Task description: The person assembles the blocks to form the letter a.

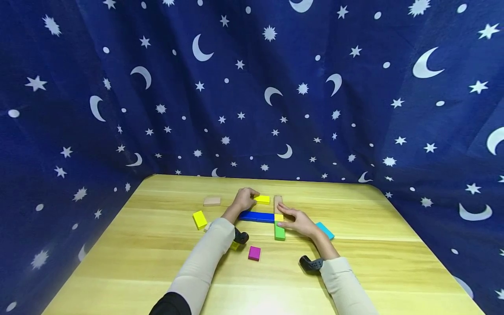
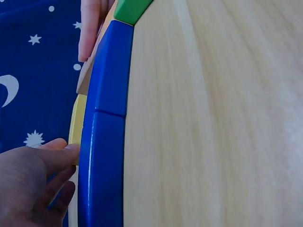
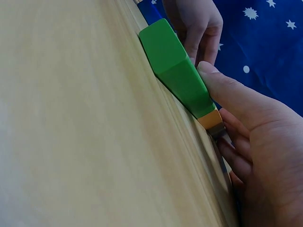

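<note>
1. Yellow block (image 1: 263, 200): sat at the fingertips of the left hand (image 1: 244, 200), end pinched by thumb and fingers; a light, level grip suited
2. Blue blocks (image 1: 265, 217): lay just nearside of those fingers; clearance was advisable
3. Green block (image 1: 279, 232): touched the thumb of the right hand (image 1: 300, 222), fingers spread apart; steadying pressure was advisable

The head view looks forward and down from higher and farther off, taking in desk (image 1: 138, 271) and cloth (image 1: 236, 100); each wrist view looks from close and low, tipped sideways, across the desk toward the cloth; both share the green block (image 3: 177, 71)
</note>
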Action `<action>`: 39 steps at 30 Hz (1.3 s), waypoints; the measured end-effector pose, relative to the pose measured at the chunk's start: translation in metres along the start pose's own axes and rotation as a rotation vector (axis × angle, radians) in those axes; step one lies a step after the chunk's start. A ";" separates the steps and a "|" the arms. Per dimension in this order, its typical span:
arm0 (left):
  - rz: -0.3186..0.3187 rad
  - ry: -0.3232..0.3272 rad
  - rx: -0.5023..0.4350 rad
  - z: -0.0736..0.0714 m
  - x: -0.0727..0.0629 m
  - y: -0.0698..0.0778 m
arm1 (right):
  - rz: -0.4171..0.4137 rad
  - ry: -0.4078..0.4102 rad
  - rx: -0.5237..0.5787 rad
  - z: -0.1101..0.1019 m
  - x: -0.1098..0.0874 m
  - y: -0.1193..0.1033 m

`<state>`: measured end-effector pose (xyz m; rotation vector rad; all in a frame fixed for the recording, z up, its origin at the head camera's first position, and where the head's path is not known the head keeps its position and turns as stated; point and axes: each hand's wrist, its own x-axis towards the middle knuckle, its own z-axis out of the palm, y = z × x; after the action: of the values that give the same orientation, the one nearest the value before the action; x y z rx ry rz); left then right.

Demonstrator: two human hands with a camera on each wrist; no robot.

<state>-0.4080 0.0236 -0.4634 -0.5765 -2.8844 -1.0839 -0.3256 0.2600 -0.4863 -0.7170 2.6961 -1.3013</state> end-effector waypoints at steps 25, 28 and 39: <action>0.006 -0.009 -0.068 0.009 0.011 0.005 | 0.022 -0.002 0.008 -0.004 -0.004 -0.020; 0.014 -0.009 -0.061 0.010 0.012 0.004 | 0.032 -0.020 0.013 -0.008 -0.009 -0.038; 0.021 -0.016 -0.058 0.010 0.013 0.004 | 0.020 -0.033 -0.005 -0.010 -0.011 -0.047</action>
<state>-0.4174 0.0377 -0.4669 -0.6186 -2.8616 -1.1695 -0.3004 0.2472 -0.4459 -0.7045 2.6743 -1.2678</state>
